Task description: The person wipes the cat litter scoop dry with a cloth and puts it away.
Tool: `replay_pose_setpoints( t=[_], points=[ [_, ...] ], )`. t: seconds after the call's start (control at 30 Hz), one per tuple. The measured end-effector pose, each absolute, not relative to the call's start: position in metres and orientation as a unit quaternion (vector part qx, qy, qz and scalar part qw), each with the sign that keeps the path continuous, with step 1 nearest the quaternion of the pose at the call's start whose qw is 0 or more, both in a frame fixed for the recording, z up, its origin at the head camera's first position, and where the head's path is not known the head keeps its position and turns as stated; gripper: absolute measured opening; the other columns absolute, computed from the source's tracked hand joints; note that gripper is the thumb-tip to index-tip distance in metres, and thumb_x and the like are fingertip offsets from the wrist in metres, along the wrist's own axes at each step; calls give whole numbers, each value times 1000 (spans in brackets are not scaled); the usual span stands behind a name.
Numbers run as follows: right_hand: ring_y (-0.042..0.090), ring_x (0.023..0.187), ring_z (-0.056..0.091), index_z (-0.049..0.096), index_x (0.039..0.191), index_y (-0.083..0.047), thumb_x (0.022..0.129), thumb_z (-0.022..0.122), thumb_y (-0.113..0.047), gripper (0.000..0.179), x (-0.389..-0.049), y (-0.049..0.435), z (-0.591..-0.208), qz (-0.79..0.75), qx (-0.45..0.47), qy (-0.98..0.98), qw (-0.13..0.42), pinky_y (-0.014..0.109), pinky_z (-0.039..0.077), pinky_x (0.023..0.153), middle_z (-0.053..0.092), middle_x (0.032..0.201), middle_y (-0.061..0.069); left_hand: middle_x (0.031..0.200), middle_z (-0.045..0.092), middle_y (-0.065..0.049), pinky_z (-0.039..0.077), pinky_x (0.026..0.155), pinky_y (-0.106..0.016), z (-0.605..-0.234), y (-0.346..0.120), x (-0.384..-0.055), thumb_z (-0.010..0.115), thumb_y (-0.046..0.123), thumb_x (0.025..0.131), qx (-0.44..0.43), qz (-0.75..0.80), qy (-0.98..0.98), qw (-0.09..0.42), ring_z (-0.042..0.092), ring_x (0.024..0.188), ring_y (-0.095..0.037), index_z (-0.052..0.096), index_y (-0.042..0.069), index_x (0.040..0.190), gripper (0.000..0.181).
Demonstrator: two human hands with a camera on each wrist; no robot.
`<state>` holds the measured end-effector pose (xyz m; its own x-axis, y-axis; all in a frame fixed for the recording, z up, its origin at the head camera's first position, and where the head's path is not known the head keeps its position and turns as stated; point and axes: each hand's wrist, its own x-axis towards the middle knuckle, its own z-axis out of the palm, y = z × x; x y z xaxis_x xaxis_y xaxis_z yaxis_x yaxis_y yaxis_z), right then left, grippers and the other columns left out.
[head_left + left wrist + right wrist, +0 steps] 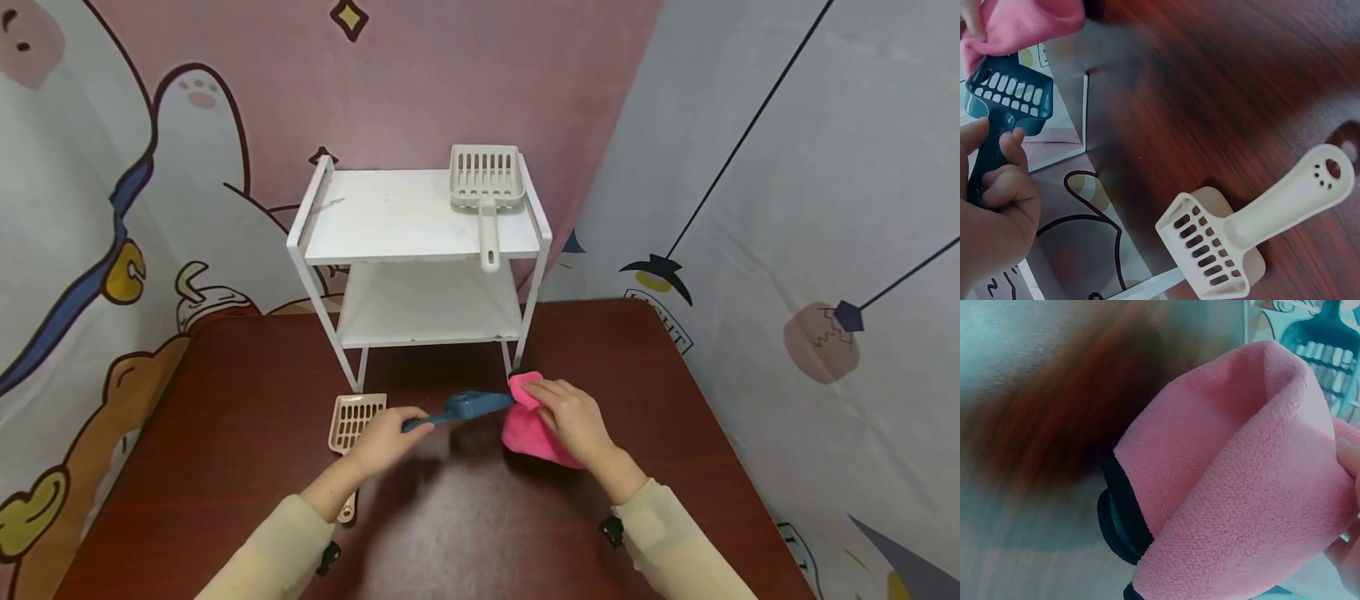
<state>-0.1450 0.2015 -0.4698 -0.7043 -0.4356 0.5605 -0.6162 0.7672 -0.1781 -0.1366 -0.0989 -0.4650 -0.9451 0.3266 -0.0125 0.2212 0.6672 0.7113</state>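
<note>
Blue scoop (476,405): because your left hand (386,442) takes it by the handle, the slotted pan is left free to meet the cloth; you have it up off the table (480,533), between your two hands, in front of the white rack (390,212).
Left fingers: curled with the thumb round the handle, a grip that probably steadies the scoop against any push from the other side.
Pink cloth (536,437): bunched in folds under your right hand (576,417), its upper part against the scoop's far end; the slack likely lets it follow the pan's shape.
Right fingers: pinching the cloth near the pan's front edge; folds hide some fingertips, so I cannot tell how all of them lie.
Beige scoop (356,421): on the table, partly hidden by your left hand in the head view, handle toward you, apparently set aside within reach.
Pale scoop (487,179): at the right of the rack's top shelf, handle jutting past the front edge, which probably makes it easy to lift.
</note>
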Motion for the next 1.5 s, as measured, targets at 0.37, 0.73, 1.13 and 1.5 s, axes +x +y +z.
replay_pose_setpoints(
  t=[0.37, 0.73, 1.13, 1.5],
  points=[
    [23, 99, 64, 68, 112, -9, 73, 77, -7, 40, -142, 197, -446, 210, 282, -908, 227, 38, 54, 81, 68, 110, 9, 80, 64, 0, 40, 62, -26, -467, -98, -135, 69, 21, 84, 153, 316, 936, 31, 46, 65, -9, 70, 11, 93, 14],
    [18, 103, 62, 65, 117, -15, 83, 70, -17, 34, -133, 153, -456, 175, 353, -906, 152, 32, 51, 88, 67, 114, 2, 70, 53, 3, 42, 53, -21, -469, -85, -125, 69, 28, 84, 283, 201, 935, -76, 49, 57, -7, 70, 13, 98, 20],
    [16, 95, 63, 68, 111, -14, 79, 73, -14, 33, -132, 151, -472, 181, 334, -897, 225, 30, 51, 84, 68, 108, 0, 74, 55, 3, 46, 54, -21, -468, -89, -124, 69, 26, 84, 344, 209, 906, -128, 54, 59, -7, 69, 13, 101, 21],
    [21, 103, 62, 64, 118, -12, 80, 72, -12, 39, -133, 180, -474, 225, 280, -917, 174, 37, 52, 87, 66, 115, 6, 74, 54, 4, 39, 54, -15, -462, -97, -123, 68, 26, 84, 362, 247, 889, -134, 43, 58, -1, 69, 11, 100, 22]
  ],
)
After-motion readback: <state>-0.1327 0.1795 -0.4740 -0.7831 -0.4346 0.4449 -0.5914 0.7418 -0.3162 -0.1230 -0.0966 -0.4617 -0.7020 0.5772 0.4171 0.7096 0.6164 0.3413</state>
